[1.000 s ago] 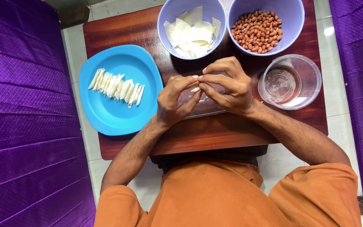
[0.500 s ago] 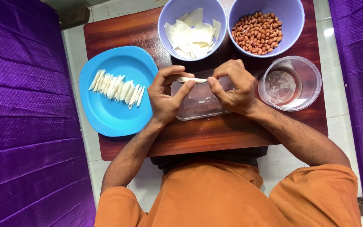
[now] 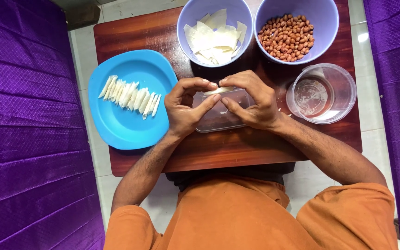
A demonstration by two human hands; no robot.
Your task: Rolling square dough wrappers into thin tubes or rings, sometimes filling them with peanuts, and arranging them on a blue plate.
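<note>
Both hands pinch one thin, pale folded wrapper point(image 3: 219, 90) over a small clear rectangular box point(image 3: 218, 118) in the middle of a low brown wooden table point(image 3: 237, 148). My left hand point(image 3: 188, 107) holds its left end between thumb and fingers. My right hand point(image 3: 251, 99) grips the right end the same way. A blue plate point(image 3: 121, 125) to the left carries a row of several finished white rolled pieces point(image 3: 130, 96).
A lilac bowl of flat white wrappers point(image 3: 215, 34) and a lilac bowl of brown peanuts point(image 3: 287, 31) stand at the table's far edge. A round clear tub with water point(image 3: 321, 92) sits at the right. Purple quilted fabric point(image 3: 28, 125) flanks both sides; my orange-clad legs lie below.
Both hands have shifted slightly away from me, still working the same wrapper between the fingertips. Nothing else has moved.
</note>
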